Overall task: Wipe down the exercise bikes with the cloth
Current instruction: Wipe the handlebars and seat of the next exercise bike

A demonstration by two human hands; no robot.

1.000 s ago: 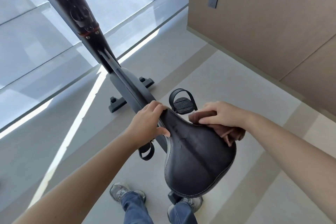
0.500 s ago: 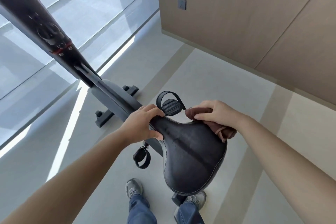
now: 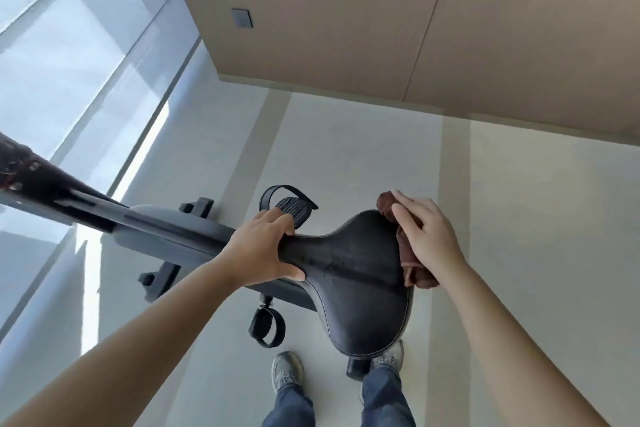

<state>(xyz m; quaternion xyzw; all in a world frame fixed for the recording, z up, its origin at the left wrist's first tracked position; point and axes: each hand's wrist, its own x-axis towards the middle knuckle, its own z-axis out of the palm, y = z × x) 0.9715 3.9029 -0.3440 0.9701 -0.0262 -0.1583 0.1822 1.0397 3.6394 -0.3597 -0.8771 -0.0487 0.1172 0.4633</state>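
- Window (image 3: 62, 73) fills the left edge. It took up more of the view a second ago, since the camera has swung right.
- Bike frame (image 3: 156, 229) comes in from the left edge, nearly level across the view. Earlier it dropped steeply from the top left.
- Left hand (image 3: 263, 248) grips the narrow nose of the saddle (image 3: 360, 288), fingers curled over the far side and thumb on the near side. The hold is the same as before.
- Strapped pedal (image 3: 289, 206) sits just beyond the left knuckles.
- Saddle now lies crosswise, nose pointing left. Earlier the nose pointed up and away.
- Wall switch (image 3: 242, 18) is high on the tan wall, above the pedal.
- Shoes (image 3: 287, 373) are on the floor below the saddle.
- Brown cloth (image 3: 420, 277) is bunched against the right edge of the saddle's wide part. Half a second ago it sat closer to the nose.
- Right hand (image 3: 427, 236) lies flat on the cloth, fingers fairly straight, pressing it to the saddle rather than clutching. Earlier its knuckles were curled over the cloth.
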